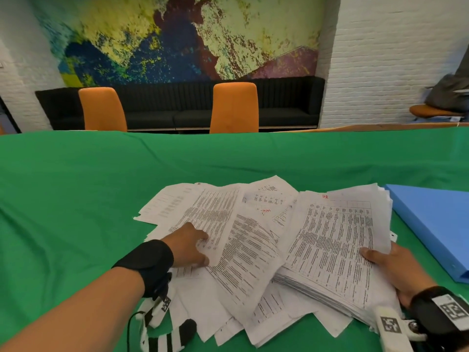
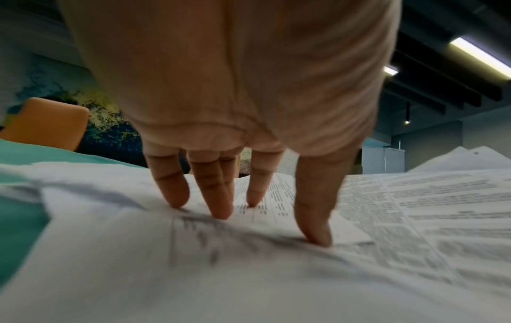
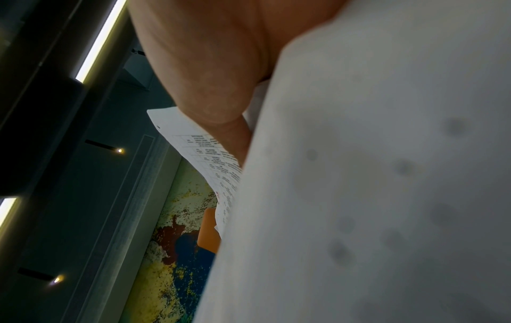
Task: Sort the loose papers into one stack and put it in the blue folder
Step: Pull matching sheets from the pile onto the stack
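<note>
Loose printed papers [image 1: 241, 250] lie fanned across the green table in front of me. My left hand [image 1: 190, 247] rests on them left of centre. In the left wrist view my left hand [image 2: 259, 196] has straight fingers, and the tips press on the loose papers [image 2: 193, 273]. My right hand [image 1: 396, 270] grips a thick stack of papers [image 1: 335, 245] at its right edge, thumb on top and fingers hidden beneath. That edge is tilted up. The right wrist view is filled by the stack [image 3: 359, 196] and my right hand [image 3: 210, 76]. The blue folder [image 1: 431, 224] lies shut just right of the stack.
A green cloth [image 1: 76, 199] covers the table. Two orange chairs [image 1: 102, 110] [image 1: 234, 107] stand at its far edge, before a black bench [image 1: 177, 107]. A black-and-white striped cloth item [image 1: 165, 339] lies at the near edge under my left forearm.
</note>
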